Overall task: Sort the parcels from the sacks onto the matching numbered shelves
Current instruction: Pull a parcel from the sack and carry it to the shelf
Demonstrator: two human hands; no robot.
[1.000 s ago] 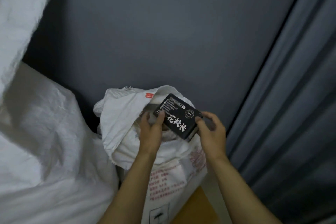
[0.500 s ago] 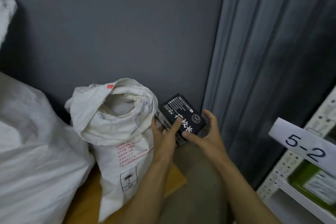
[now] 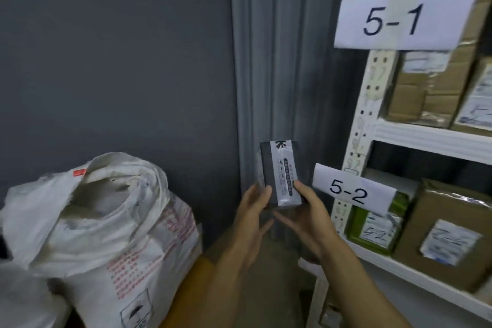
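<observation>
A small black box (image 3: 280,171) with a white printed band stands upright in the middle of the view. My left hand (image 3: 257,210) grips its lower left side and my right hand (image 3: 306,210) holds its lower right side, thumb on the front. An open white woven sack (image 3: 106,224) with red print stands at the lower left. To the right is a white shelf rack (image 3: 364,125) with paper signs reading 5-1 (image 3: 394,20) and 5-2 (image 3: 348,190).
Brown cardboard parcels (image 3: 431,88) fill the 5-1 level. On the 5-2 level sit a green parcel (image 3: 372,226) and a brown box (image 3: 447,231) with white labels. A grey curtain (image 3: 279,61) hangs between the dark wall and the rack. Another white sack edge shows at bottom left.
The view swung right from the sack to the shelf rack. Both hands carried the black box away from the sack and turned it upright, showing its white-banded side.
</observation>
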